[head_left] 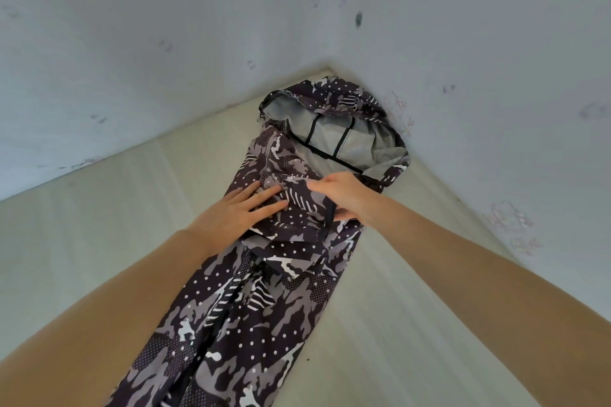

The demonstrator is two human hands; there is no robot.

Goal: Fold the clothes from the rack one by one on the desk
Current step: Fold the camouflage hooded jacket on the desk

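Camouflage-print fabric, dark with grey patches and white dots, makes up the hooded jacket point(264, 274) stretched lengthwise on the pale surface point(99, 208), its hood point(334, 129) lying open toward the wall corner point(330, 68). Below the hood, the left hand point(241, 211) lies flat with straight fingers pressing the cloth, while the right hand point(340, 195) pinches a fold of it. Both sides appear already turned inward into a narrow strip; folding it lengthwise seems still undone. No rack or other clothes show.
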